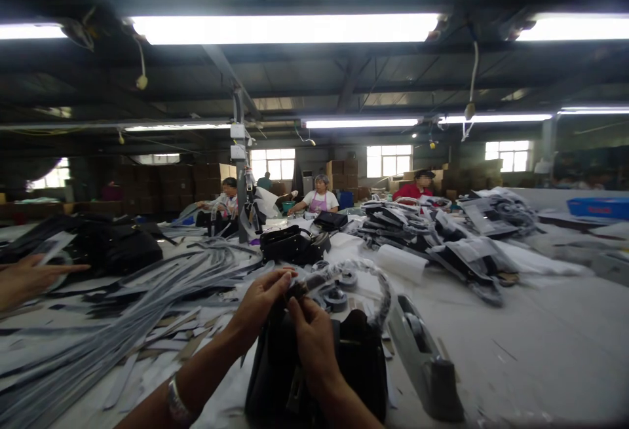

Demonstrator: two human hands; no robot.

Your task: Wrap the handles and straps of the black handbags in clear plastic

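Note:
A black handbag point(361, 357) stands upright on the table right in front of me. Its curved handle point(382, 285) is wrapped in clear plastic film and arches up to the right. At the handle's left end, my left hand point(268, 291) pinches the wrapped end between thumb and fingers. My right hand point(312, 331) is closed on the same end from just below, in front of the bag. What exactly lies between the fingertips is partly hidden. A grey tape dispenser point(425, 357) sits close to the bag's right side.
Long grey strips point(162, 311) and paper scraps spread over the left. Another person's hand point(44, 278) reaches in at the far left. Black bags point(289, 243) and a heap of wrapped straps point(407, 226) lie farther back. Tape rolls point(334, 298) lie behind the handle. Several people sit across.

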